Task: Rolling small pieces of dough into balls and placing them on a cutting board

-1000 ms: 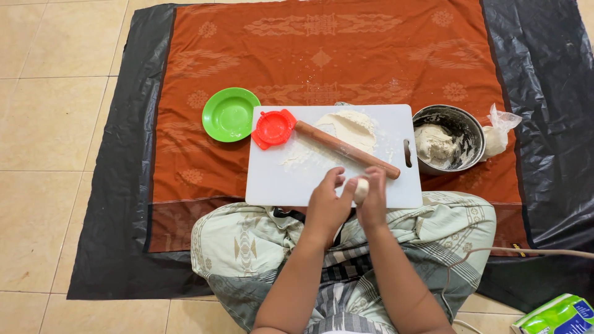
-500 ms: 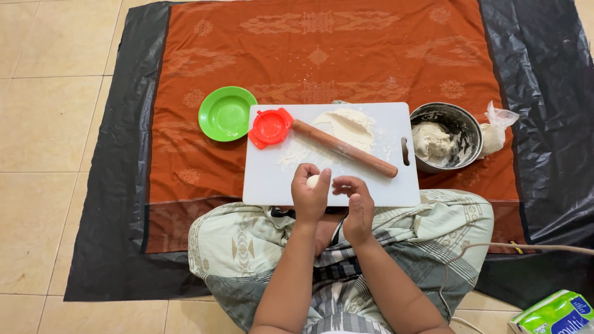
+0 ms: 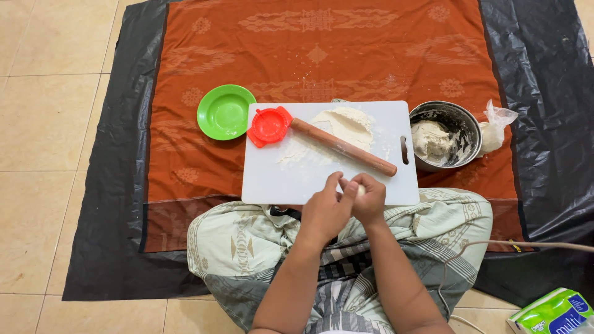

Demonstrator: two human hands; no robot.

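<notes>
1. I see both hands meet at the near edge of the white cutting board (image 3: 291,182), with a small piece of dough (image 3: 359,190) pinched between them.
2. My left hand (image 3: 326,213) is curled, its fingers closed around the dough from the 9 o'clock side; the thumb rises toward 12 o'clock.
3. My right hand (image 3: 370,199) is cupped against the dough from the 3 o'clock side, fingers narrow and bent over it. Only a pale sliver of dough shows between the fingertips.
4. From the hands, a wooden rolling pin (image 3: 344,147) lies at 12 o'clock, slanted across the board, its far end resting on a patch of flour (image 3: 344,120).
5. A red dumpling press (image 3: 269,125) sits at 10 o'clock, on the board's far left corner, touching the pin's tip or just beside it; I cannot tell which.
6. A green plate (image 3: 225,112) lies just beyond the press at 10 o'clock, on the orange cloth (image 3: 322,49).
7. A metal bowl (image 3: 461,120) with a lump of dough in it stands at 2 o'clock, just beside the board's right edge, with a clear plastic bag (image 3: 495,127) next to it.
8. Black plastic sheeting (image 3: 105,204) lies under the cloth, and a green packet (image 3: 550,312) sits at 4 o'clock on the tiles.
</notes>
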